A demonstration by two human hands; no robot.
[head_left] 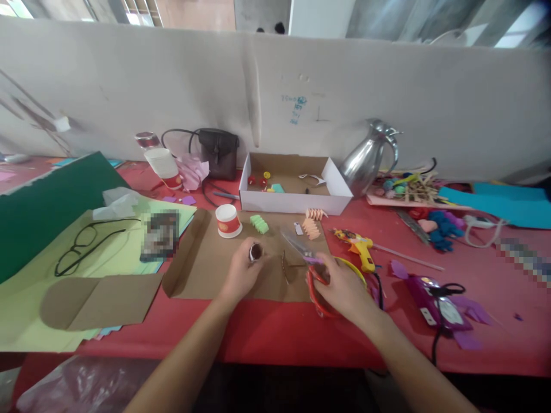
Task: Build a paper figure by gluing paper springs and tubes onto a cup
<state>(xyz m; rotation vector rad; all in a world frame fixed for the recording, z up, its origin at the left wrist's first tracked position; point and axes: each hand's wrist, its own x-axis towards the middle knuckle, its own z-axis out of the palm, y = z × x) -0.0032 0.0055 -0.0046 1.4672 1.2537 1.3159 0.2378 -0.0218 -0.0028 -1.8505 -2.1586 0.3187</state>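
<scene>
Across the lower centre of the frame, I view two bare forearms [189,350] reaching over a red-covered table [275,338]. Near mid-frame, the left hand [241,272] is closed around a small brown roll [256,251]; to its right, the right hand [344,289] grips a pair of scissors [297,246], blades toward the upper left. Beneath lies a brown cardboard sheet [202,275], with thin brown sticks [285,269] between the hands. Just beyond, I note a red-and-white paper cup [229,222], a green pleated strip [259,224] and peach pleated strips [310,228]; right of centre lies a yellow glue gun [364,252]. Farther, at upper centre, a white box [293,202] contains small coloured pieces, flanked by a dark bag [219,152] on the left and a metal jug [365,160] on the right. A pale partition [172,74] spans the background.
</scene>
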